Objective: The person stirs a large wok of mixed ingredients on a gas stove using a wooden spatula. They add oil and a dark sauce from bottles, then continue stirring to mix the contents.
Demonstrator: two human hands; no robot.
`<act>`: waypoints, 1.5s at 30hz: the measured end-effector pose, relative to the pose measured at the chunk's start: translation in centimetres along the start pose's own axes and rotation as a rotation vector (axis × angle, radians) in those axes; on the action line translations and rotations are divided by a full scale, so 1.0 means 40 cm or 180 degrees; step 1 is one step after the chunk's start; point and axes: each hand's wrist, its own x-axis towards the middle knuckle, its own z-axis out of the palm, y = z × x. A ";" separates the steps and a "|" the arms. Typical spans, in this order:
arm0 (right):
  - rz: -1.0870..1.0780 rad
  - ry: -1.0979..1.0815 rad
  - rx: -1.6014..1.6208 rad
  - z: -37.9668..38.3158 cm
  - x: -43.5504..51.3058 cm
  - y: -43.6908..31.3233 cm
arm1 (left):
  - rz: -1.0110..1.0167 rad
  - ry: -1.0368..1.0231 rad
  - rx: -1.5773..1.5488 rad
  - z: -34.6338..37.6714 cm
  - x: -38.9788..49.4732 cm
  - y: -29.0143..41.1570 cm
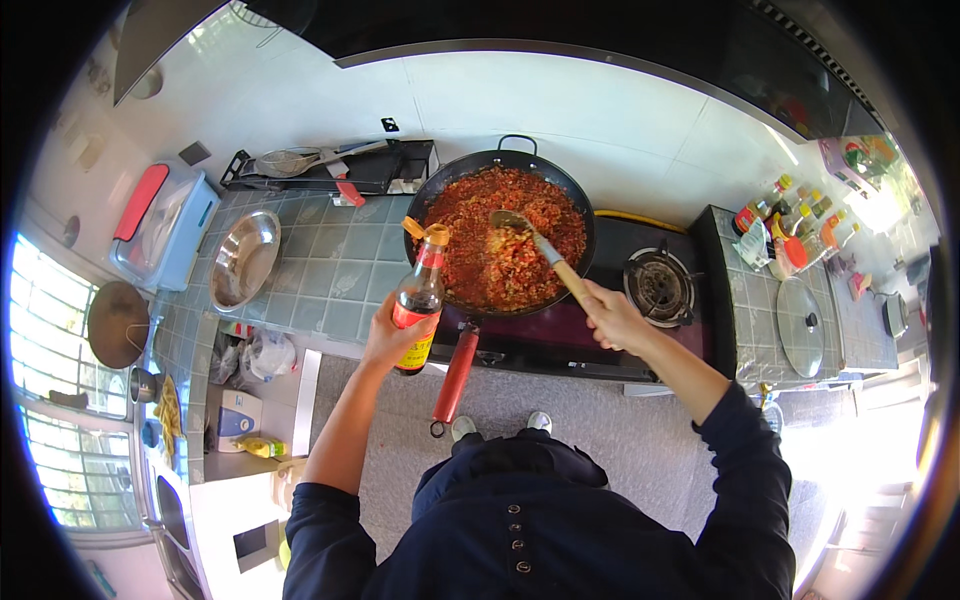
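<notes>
My left hand point(399, 332) grips a glass sauce bottle point(420, 295) with dark liquid and a red and yellow label. Its orange flip cap point(435, 233) stands open, and the bottle is held near the wok's front left rim. My right hand point(611, 319) is closed around the wooden handle of a metal cooking spatula or ladle point(559, 262). The tool's head rests in a chopped red mixture point(480, 202) that fills much of a large black wok point(583, 259). The wok's red handle point(459, 371) points toward me.
Right of the wok is a bare gas burner point(660, 286). Several condiment bottles point(802, 221) and a glass lid point(799, 326) occupy the right counter. At left are an oval metal basin point(246, 260), a blue plastic box point(180, 232) and a rack point(360, 169) with a strainer. A range hood point(562, 26) hangs above.
</notes>
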 end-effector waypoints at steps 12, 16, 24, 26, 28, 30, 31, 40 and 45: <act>-0.0106 -0.0578 0.1668 0.016 -0.071 -0.070 | -0.0260 -0.0104 0.0300 -0.035 0.023 -0.014; 0.0504 -0.1422 0.3134 0.021 -0.069 -0.023 | -0.0169 -0.0085 0.1055 -0.049 0.043 -0.015; 0.0958 -0.1596 0.3952 0.059 -0.049 0.029 | -0.0417 -0.0215 0.1870 -0.067 0.073 -0.018; 0.0996 -0.1650 0.4094 0.061 -0.043 0.032 | -0.0462 -0.0265 0.2038 -0.061 0.075 0.000; 0.0990 -0.1656 0.4149 0.065 -0.041 0.028 | -0.0512 -0.0296 0.2183 -0.058 0.077 0.017; 0.0992 -0.1661 0.4180 0.070 -0.038 0.024 | -0.0568 -0.0321 0.2305 -0.058 0.080 0.029; 0.0996 -0.1663 0.4185 0.072 -0.035 0.022 | -0.0585 -0.0344 0.2361 -0.058 0.082 0.033; 0.0994 -0.1696 0.4212 0.083 -0.027 0.020 | -0.0526 -0.0371 0.2750 -0.057 0.087 0.054; 0.0981 -0.1672 0.4222 0.085 -0.027 0.023 | -0.0601 -0.0415 0.2878 -0.056 0.089 0.068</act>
